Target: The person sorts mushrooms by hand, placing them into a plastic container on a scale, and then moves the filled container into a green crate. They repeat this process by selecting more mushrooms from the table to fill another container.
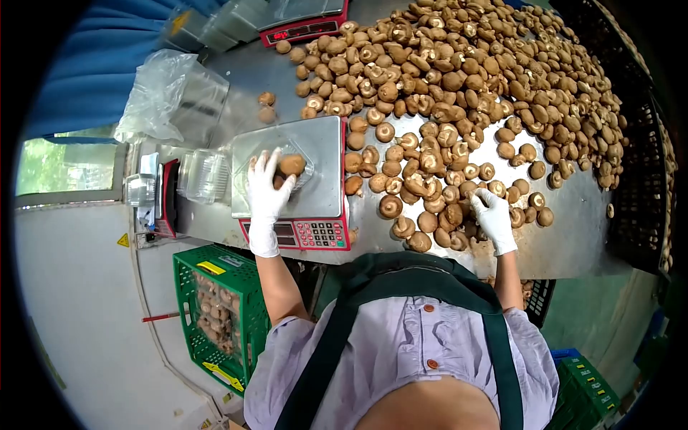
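My left hand point(269, 190), in a white glove, is over a clear plastic tray on the steel plate of a red scale point(326, 165). Its fingers are spread beside a few brown mushrooms point(292, 164) in the tray. My right hand point(494, 221), also gloved in white, reaches into the near edge of the loose mushrooms point(430, 161) on the metal table point(573, 247). Its thumb and fingers are drawn together at a mushroom, and the fingertips are partly hidden among the caps.
A second red scale point(304, 31) stands at the back. Clear trays point(208, 174) and a plastic bag point(154, 100) lie left. Black crates point(638, 179) line the right edge. A green crate point(251, 287) with packed mushrooms stands below left.
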Action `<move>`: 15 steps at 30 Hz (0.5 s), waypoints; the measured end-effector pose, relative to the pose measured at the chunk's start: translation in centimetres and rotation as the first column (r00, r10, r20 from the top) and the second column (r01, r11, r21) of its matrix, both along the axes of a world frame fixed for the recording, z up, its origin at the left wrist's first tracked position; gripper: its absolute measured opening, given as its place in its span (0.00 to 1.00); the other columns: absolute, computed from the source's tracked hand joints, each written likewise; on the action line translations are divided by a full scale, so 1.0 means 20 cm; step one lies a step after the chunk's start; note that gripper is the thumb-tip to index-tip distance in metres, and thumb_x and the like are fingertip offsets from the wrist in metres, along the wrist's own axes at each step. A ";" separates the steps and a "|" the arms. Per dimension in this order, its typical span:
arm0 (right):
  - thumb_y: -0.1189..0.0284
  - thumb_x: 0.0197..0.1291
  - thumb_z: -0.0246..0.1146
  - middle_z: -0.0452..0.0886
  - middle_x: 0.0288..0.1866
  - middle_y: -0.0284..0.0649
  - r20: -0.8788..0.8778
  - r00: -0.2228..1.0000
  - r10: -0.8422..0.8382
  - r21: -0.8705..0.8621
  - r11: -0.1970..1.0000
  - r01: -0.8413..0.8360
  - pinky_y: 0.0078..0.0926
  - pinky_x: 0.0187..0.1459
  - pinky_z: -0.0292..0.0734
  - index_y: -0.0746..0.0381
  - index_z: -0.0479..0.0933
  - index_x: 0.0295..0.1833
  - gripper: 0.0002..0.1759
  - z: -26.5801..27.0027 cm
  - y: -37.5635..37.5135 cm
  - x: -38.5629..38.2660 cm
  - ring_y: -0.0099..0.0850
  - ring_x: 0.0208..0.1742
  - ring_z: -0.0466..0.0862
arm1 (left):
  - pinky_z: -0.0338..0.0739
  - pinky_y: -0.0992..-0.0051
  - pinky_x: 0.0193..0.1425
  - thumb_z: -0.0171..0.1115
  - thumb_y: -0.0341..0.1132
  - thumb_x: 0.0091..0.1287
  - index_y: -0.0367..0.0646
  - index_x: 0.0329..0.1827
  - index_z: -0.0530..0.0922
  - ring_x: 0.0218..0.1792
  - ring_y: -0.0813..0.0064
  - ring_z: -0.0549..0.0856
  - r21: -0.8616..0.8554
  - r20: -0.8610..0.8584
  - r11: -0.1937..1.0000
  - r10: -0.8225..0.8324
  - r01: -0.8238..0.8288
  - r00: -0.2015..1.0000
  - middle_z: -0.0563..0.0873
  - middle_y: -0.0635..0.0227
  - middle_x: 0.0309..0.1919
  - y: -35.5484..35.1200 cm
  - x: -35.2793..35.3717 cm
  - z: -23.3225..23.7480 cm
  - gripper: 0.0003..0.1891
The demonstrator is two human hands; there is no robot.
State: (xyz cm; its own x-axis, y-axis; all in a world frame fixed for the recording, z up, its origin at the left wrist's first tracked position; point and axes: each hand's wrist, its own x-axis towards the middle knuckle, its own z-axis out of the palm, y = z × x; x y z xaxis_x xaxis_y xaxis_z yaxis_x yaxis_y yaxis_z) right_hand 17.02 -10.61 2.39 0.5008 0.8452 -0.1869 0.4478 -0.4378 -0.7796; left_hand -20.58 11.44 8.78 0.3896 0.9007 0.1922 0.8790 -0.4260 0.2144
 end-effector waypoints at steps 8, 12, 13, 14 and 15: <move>0.66 0.59 0.61 0.83 0.36 0.50 0.179 0.966 -0.187 0.024 0.982 0.186 0.29 0.40 0.77 0.65 0.80 0.45 0.14 -0.03 -0.06 0.26 0.36 0.37 0.85 | 0.68 0.70 0.63 0.55 0.21 0.59 0.36 0.55 0.76 0.56 0.66 0.77 0.015 0.733 0.974 0.142 -0.224 0.665 0.79 0.60 0.53 -0.04 -0.03 0.02 0.18; 0.67 0.54 0.61 0.82 0.39 0.50 0.527 0.809 -0.260 0.156 0.966 0.209 0.37 0.45 0.76 0.64 0.79 0.44 0.15 -0.15 -0.07 0.50 0.46 0.41 0.82 | 0.74 0.72 0.57 0.53 0.21 0.64 0.31 0.51 0.76 0.50 0.69 0.81 -0.036 0.830 0.989 0.110 -0.144 0.547 0.81 0.60 0.48 -0.08 0.15 -0.01 0.13; 0.68 0.52 0.61 0.82 0.40 0.51 0.618 0.733 -0.285 0.228 0.957 0.180 0.38 0.44 0.76 0.64 0.79 0.44 0.15 -0.24 -0.09 0.61 0.48 0.40 0.81 | 0.74 0.73 0.56 0.53 0.21 0.64 0.32 0.50 0.77 0.49 0.70 0.81 -0.032 0.832 0.997 0.065 -0.070 0.552 0.82 0.60 0.47 -0.08 0.21 -0.06 0.12; 0.66 0.51 0.62 0.81 0.41 0.51 0.677 0.686 -0.267 0.136 0.961 0.240 0.39 0.44 0.76 0.63 0.78 0.44 0.16 -0.23 -0.10 0.65 0.48 0.41 0.81 | 0.74 0.74 0.55 0.54 0.21 0.64 0.33 0.49 0.78 0.48 0.71 0.81 -0.023 0.799 1.000 0.020 -0.003 0.601 0.82 0.61 0.47 -0.11 0.30 -0.09 0.12; 0.65 0.50 0.63 0.81 0.42 0.51 0.726 0.645 -0.241 0.048 0.952 0.302 0.40 0.44 0.76 0.63 0.78 0.44 0.17 -0.22 -0.06 0.63 0.48 0.41 0.81 | 0.74 0.75 0.55 0.55 0.21 0.63 0.33 0.48 0.78 0.48 0.72 0.81 -0.009 0.762 0.998 -0.033 0.062 0.647 0.82 0.62 0.47 -0.13 0.39 -0.09 0.11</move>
